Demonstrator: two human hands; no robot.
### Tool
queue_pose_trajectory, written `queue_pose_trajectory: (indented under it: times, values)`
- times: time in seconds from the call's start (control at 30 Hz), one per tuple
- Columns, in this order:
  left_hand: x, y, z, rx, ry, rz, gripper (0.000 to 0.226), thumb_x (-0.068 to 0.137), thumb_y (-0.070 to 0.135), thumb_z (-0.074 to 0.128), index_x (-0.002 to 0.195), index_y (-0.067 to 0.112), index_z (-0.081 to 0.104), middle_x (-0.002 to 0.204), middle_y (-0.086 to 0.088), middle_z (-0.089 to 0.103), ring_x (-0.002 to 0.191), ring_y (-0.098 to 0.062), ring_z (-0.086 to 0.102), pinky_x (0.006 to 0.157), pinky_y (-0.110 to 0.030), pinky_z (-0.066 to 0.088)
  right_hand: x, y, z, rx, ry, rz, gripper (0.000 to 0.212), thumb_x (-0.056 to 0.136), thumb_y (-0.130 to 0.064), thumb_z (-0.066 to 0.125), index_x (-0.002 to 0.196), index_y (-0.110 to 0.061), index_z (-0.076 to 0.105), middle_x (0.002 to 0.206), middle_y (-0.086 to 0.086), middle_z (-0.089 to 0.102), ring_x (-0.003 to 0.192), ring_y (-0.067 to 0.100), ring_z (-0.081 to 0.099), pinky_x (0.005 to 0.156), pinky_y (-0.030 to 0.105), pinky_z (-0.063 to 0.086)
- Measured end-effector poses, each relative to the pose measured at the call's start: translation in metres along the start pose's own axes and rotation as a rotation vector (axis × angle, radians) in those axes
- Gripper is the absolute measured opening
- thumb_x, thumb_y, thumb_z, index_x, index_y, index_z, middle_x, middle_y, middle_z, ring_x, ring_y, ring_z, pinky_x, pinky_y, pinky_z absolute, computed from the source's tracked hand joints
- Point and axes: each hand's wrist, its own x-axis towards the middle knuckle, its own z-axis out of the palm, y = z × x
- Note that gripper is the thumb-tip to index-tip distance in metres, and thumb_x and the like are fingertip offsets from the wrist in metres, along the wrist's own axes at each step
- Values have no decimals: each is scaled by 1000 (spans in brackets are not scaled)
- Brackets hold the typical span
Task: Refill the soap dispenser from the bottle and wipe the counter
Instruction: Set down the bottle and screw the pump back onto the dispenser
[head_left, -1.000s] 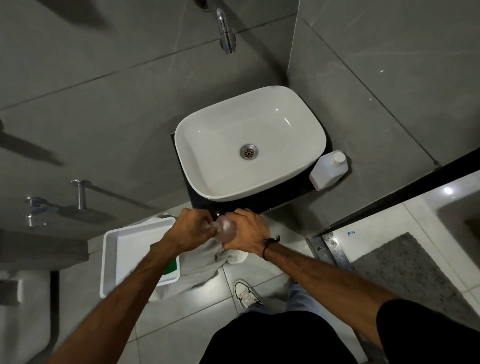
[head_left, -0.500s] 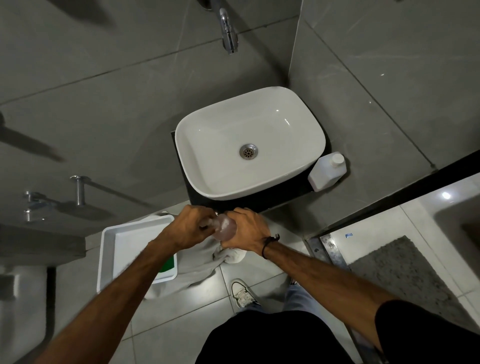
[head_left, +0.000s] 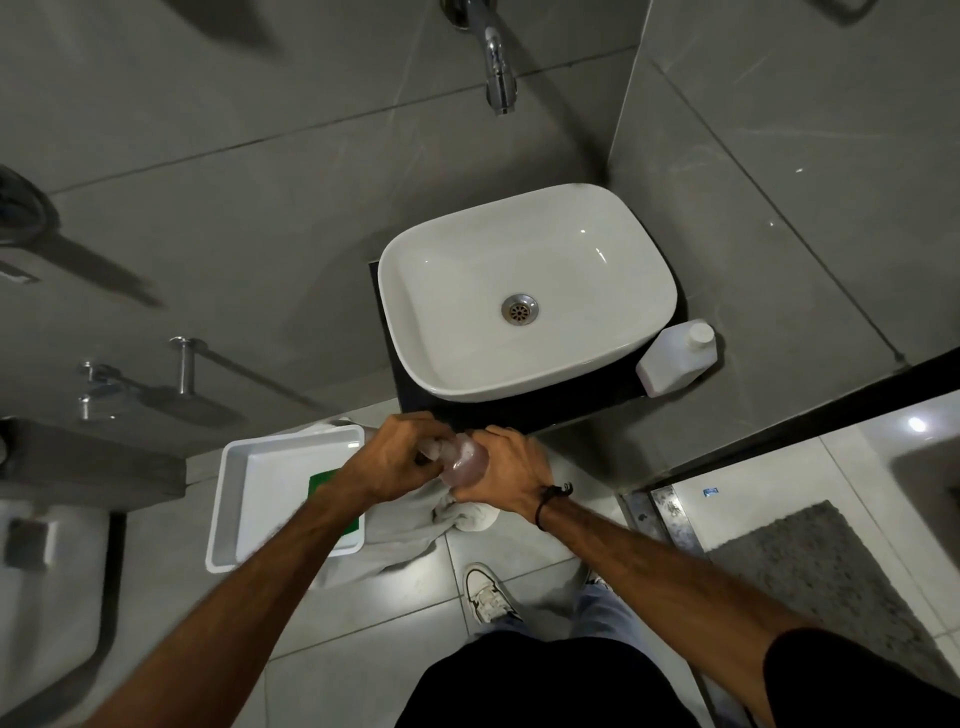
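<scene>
A white basin (head_left: 524, 291) sits under a chrome tap (head_left: 498, 78) – beside it on the floor, a white tray (head_left: 270, 467) holding something green (head_left: 322, 483); a grey mat (head_left: 810, 571) lies right.

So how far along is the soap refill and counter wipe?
Early. Both hands, left hand and right hand, grip the clear soap dispenser, apparently working its top. The white refill bottle stands capped beside the sink. Pouring and wiping remain; the grey cloth lies unused.
</scene>
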Motion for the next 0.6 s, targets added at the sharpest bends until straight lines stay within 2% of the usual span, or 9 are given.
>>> queue_pose_trajectory:
  times: [0.1,0.23,0.3,0.37,0.4,0.47,0.5,0.6]
  values:
    - [-7,-5,9,-195,22,-202,67,66,29,90,126,25,61,103,13,68,88,-9,68,74,-11,54,1,-5,3,91,-3,33,74,52,-61,83,118,-33,64,106,-8,70,94,15,66,75,27,53]
    - [-7,-8,26,-262,93,-365,47,68,27,89,110,19,68,97,3,74,87,-18,71,78,-33,62,7,-14,9,186,-5,79,70,63,-49,86,126,-28,63,117,-2,70,106,19,66,85,25,52]
    - [-4,-10,31,-225,130,-382,40,72,20,86,108,14,69,99,-3,75,89,-23,72,82,-40,62,13,-15,6,202,-58,83,79,65,-43,89,136,-24,58,125,3,69,115,23,65,90,28,53]
    - [-1,-16,35,-203,155,-393,40,75,12,83,112,10,68,105,-9,75,93,-26,71,86,-40,60,20,-11,1,202,-156,94,99,65,-35,92,150,-14,45,139,10,61,127,27,58,103,35,51]
    - [1,-21,37,-195,171,-400,41,76,9,82,115,9,67,107,-10,74,96,-27,70,87,-36,59,22,-7,-2,189,-187,110,101,67,-33,92,152,-12,41,142,12,58,130,27,56,106,36,49]
    - [4,-31,41,-201,206,-427,42,80,6,78,120,6,65,112,-11,72,102,-29,69,82,-22,54,22,5,-8,178,-206,156,91,72,-29,89,149,-10,46,140,12,60,127,25,58,106,32,48]
    - [5,-34,43,-209,210,-449,42,81,3,75,122,5,63,115,-12,71,105,-30,68,81,-21,55,19,14,-11,191,-194,188,83,73,-28,88,145,-11,51,136,11,64,122,23,61,104,30,49]
    - [10,-41,48,-175,235,-439,46,79,-4,71,124,5,62,118,-16,72,106,-35,69,90,-41,59,6,47,-23,233,-126,308,59,77,-23,85,130,-10,64,118,9,71,109,24,66,102,34,50]
